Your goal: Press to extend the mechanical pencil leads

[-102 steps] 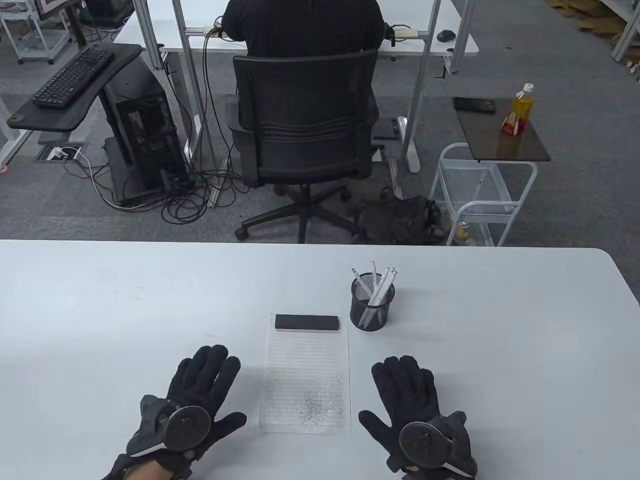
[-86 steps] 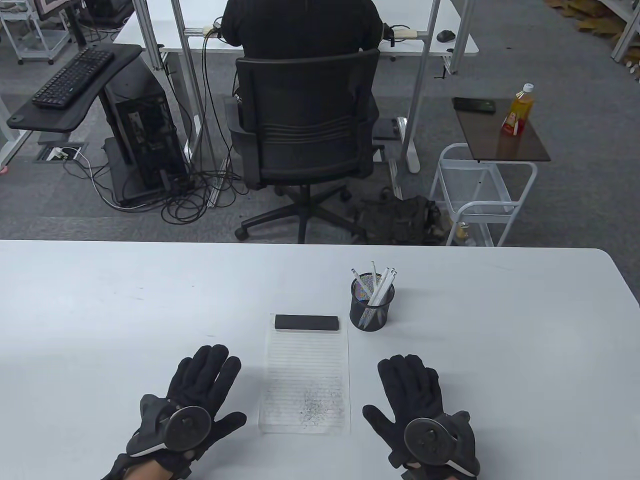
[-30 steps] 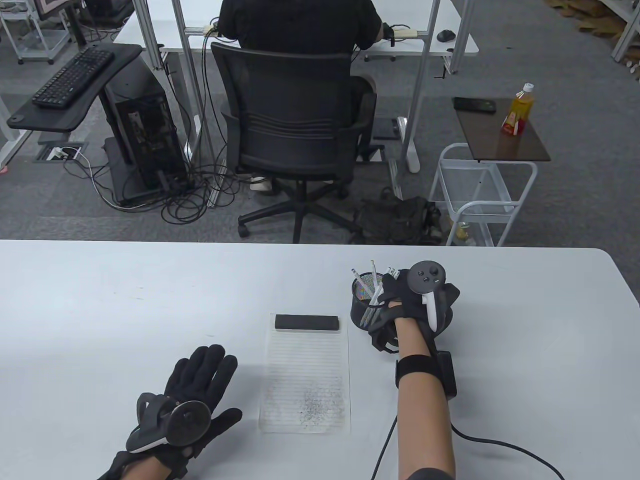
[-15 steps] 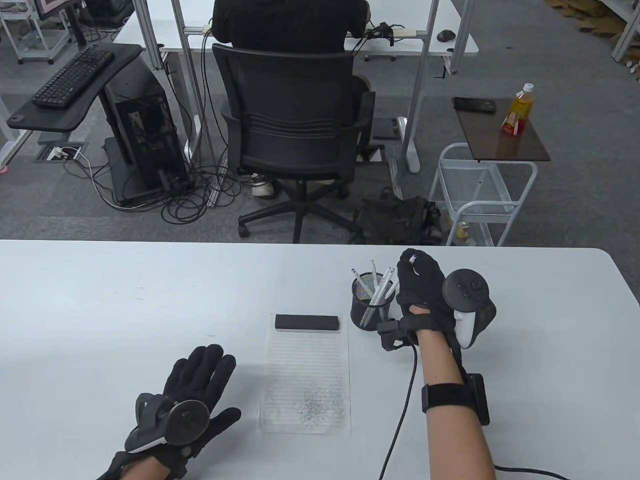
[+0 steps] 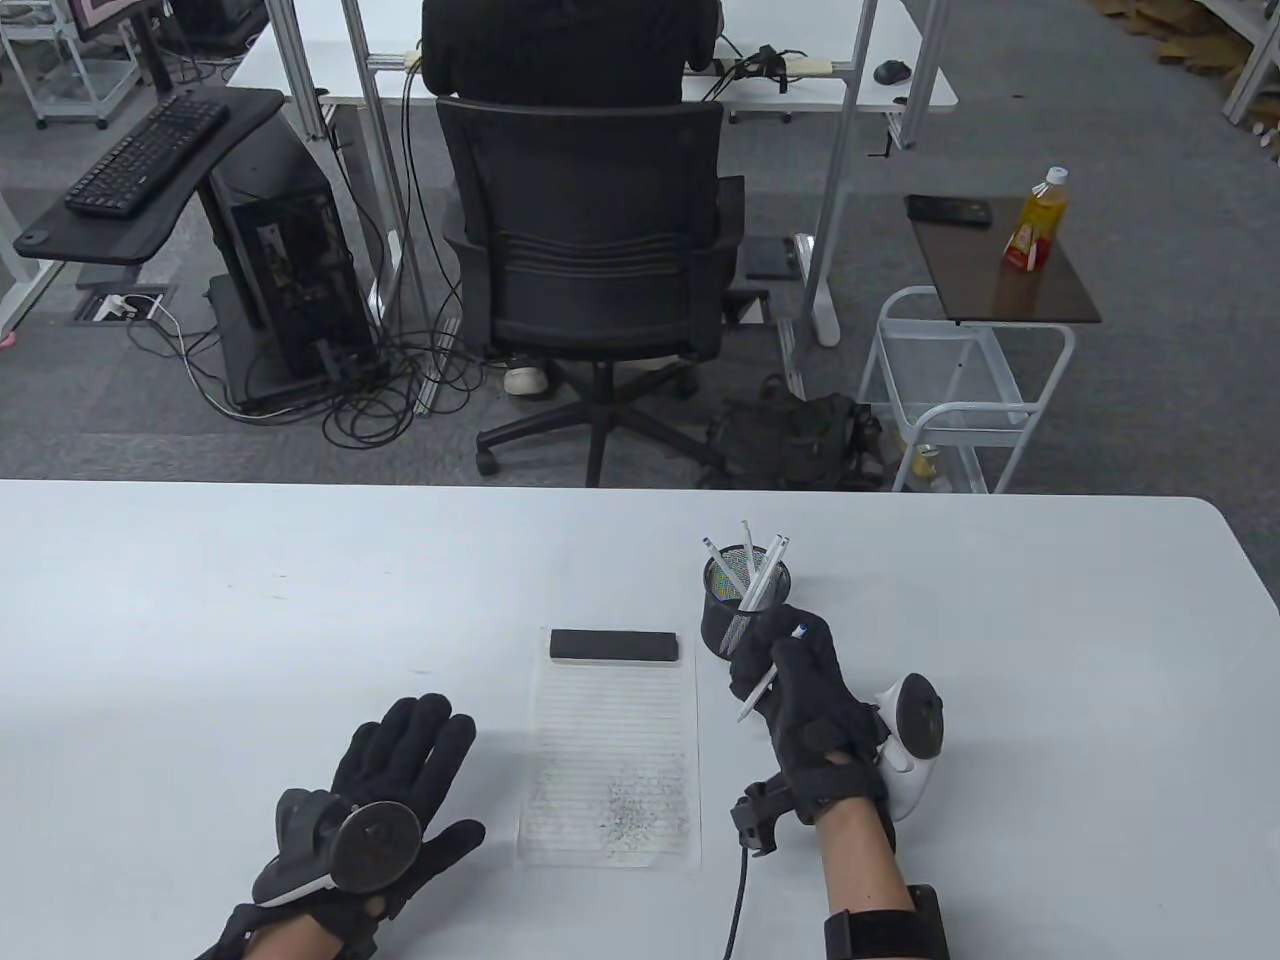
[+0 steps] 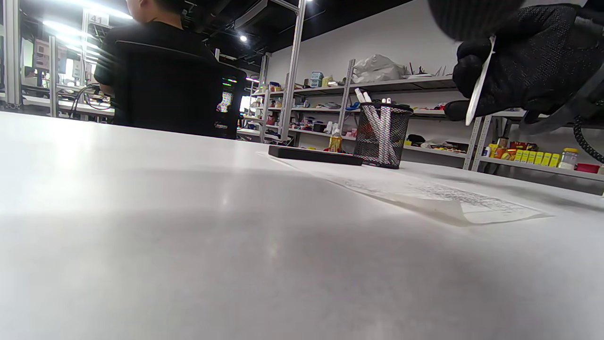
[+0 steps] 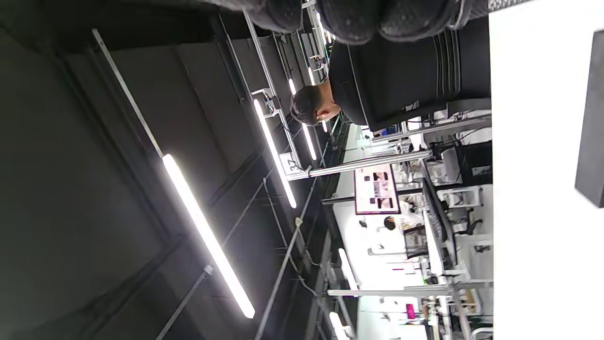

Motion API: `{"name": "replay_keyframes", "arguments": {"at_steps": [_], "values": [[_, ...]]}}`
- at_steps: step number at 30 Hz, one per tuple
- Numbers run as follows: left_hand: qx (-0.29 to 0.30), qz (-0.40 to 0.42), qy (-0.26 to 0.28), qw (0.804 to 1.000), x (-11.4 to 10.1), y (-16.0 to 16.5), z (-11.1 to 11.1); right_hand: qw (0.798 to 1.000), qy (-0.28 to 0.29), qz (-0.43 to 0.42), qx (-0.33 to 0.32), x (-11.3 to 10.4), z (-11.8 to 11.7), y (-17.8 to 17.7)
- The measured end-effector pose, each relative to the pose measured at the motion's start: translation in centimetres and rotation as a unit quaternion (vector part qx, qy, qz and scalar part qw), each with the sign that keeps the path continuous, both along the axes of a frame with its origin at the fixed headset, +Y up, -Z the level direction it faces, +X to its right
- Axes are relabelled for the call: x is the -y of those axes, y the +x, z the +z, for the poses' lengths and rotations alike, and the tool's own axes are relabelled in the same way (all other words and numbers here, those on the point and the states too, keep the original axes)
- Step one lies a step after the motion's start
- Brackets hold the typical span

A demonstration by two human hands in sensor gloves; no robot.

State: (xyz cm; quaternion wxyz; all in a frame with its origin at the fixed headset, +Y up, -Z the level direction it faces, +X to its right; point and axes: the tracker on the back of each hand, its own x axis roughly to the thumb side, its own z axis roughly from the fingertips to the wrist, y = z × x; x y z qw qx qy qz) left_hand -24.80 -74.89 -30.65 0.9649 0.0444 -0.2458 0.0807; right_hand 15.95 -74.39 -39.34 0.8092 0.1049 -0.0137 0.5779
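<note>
- White table [image 5: 200, 620] fills the lower half of the table view.
- Lined paper sheet [image 5: 610, 750] bottom center, black block [image 5: 614, 646] on its top edge.
- Left hand [image 5: 385, 800] lower left, flat on table, fingers spread, grasping nothing.
- Right hand [image 5: 810, 700] right of the paper, clenched around a white mechanical pencil [image 5: 768, 676], tip pointing down-left.
- Black mesh pencil cup [image 5: 742, 600] just above that hand, more white pencils inside.
</note>
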Motion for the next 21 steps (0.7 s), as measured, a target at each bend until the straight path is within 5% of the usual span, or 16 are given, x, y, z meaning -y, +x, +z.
{"name": "replay_keyframes", "arguments": {"at_steps": [21], "values": [[-0.003,0.000,-0.005,1.000,0.1,-0.1,-0.1,0.986,0.016,-0.160,0.031,3.3,0.0,0.1]]}}
